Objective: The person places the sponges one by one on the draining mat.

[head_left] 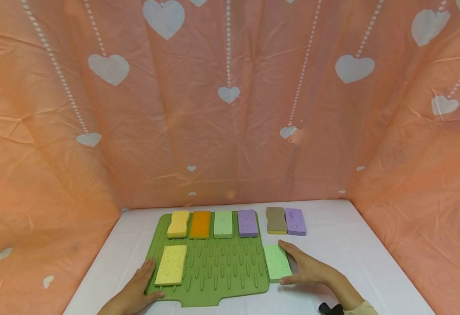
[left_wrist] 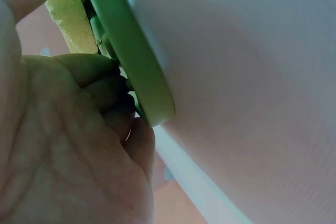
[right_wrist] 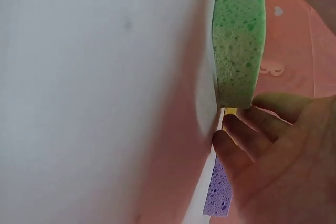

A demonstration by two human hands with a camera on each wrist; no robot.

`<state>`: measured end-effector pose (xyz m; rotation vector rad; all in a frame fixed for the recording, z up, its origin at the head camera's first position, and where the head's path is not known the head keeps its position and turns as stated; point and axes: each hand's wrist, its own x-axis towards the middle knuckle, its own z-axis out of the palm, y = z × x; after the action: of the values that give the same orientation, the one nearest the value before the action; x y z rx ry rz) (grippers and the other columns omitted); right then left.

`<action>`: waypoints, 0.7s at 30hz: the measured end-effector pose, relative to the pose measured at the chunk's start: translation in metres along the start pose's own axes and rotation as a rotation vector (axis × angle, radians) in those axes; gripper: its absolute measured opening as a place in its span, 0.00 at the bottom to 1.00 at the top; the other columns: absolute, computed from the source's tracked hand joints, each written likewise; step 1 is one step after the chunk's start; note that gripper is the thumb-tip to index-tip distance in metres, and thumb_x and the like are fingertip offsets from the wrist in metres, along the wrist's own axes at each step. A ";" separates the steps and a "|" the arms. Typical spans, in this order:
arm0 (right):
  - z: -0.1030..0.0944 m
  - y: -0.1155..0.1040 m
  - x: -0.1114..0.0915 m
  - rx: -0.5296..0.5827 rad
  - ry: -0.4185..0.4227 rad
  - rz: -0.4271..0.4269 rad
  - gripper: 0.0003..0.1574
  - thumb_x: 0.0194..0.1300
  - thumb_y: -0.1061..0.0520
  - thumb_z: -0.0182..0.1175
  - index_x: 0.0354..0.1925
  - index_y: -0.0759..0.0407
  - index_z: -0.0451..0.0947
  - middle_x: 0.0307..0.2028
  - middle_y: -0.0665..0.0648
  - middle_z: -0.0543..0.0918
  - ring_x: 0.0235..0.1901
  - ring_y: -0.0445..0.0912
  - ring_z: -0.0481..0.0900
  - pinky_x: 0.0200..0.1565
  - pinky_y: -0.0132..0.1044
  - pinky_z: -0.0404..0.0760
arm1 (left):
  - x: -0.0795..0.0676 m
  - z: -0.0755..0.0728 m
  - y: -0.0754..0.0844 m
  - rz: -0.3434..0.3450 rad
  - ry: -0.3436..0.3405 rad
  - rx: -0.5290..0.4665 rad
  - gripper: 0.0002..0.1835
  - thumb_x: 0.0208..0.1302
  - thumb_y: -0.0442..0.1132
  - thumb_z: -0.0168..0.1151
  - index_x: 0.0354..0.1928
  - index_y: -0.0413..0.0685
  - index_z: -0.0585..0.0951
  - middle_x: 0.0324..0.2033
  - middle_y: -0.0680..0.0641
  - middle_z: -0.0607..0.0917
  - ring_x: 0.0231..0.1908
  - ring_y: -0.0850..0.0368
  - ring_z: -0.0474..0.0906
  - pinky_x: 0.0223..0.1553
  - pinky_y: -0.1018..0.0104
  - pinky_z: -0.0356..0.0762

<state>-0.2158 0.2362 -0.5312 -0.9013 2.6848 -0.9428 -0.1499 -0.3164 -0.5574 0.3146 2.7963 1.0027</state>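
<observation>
My left hand (head_left: 137,284) rests at the left edge of a green ridged mat (head_left: 210,293), fingertips touching its rim and thumb by the lower left corner. Beside that hand, a flat yellow sponge (head_left: 171,265) lies on the mat. In the left wrist view, the fingers (left_wrist: 107,85) meet the mat's thick edge (left_wrist: 139,61). Right of the mat, my right hand (head_left: 306,264) spreads around a light green sponge (head_left: 276,262), thumb near its front end and fingers by its far end. The right wrist view shows the fingers (right_wrist: 273,129) close to the green sponge's end (right_wrist: 236,72), the thumb apart.
Across the mat's back stand a wavy yellow sponge (head_left: 179,224), an orange sponge (head_left: 200,224), a pale green sponge (head_left: 223,224) and a purple sponge (head_left: 247,223). Behind the right hand lie a grey-topped yellow sponge (head_left: 276,219) and another purple sponge (head_left: 295,221) on the white table (head_left: 336,236).
</observation>
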 end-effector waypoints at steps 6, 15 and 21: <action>-0.001 0.003 -0.001 -0.002 0.001 -0.012 0.74 0.56 0.39 0.83 0.82 0.71 0.54 0.80 0.74 0.61 0.78 0.72 0.60 0.75 0.66 0.60 | 0.000 0.000 0.000 0.020 0.017 0.011 0.63 0.62 0.58 0.77 0.79 0.18 0.53 0.79 0.19 0.50 0.80 0.22 0.41 0.79 0.69 0.23; -0.003 0.006 -0.004 0.004 -0.029 0.013 0.72 0.59 0.40 0.82 0.83 0.67 0.54 0.81 0.71 0.60 0.78 0.71 0.59 0.78 0.58 0.60 | 0.000 0.005 -0.008 0.040 0.044 0.039 0.63 0.60 0.58 0.79 0.78 0.17 0.55 0.79 0.20 0.54 0.78 0.19 0.45 0.55 0.97 0.20; -0.003 0.005 -0.003 0.004 -0.017 -0.004 0.69 0.60 0.40 0.81 0.83 0.68 0.55 0.80 0.72 0.62 0.78 0.72 0.59 0.78 0.55 0.59 | 0.000 0.005 -0.009 0.030 0.037 0.028 0.65 0.60 0.59 0.79 0.78 0.17 0.54 0.79 0.20 0.52 0.79 0.18 0.44 0.55 0.97 0.20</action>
<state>-0.2165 0.2429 -0.5317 -0.9104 2.6666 -0.9367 -0.1498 -0.3206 -0.5668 0.3466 2.8489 0.9870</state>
